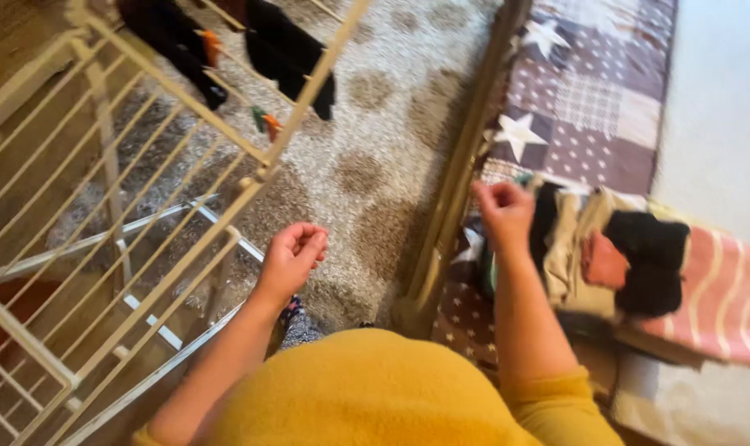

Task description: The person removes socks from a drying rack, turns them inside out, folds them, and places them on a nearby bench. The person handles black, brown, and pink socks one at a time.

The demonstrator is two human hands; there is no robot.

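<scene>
Left hand curls loosely and empty beside the white drying rack, right hand half-closed, holding nothing visible, over the folded clothes pile on the bed; steady stacking seems wise.

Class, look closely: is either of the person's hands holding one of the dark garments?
No: left hand and right hand are curled with nothing visible inside, away from the dark garments on the white wire drying rack.

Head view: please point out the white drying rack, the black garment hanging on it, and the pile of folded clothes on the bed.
white drying rack [195, 109], head view, on its diagonal frame bar.
black garment [285, 51], head view, its middle.
pile of folded clothes [577, 244], head view, beige piece.
</scene>
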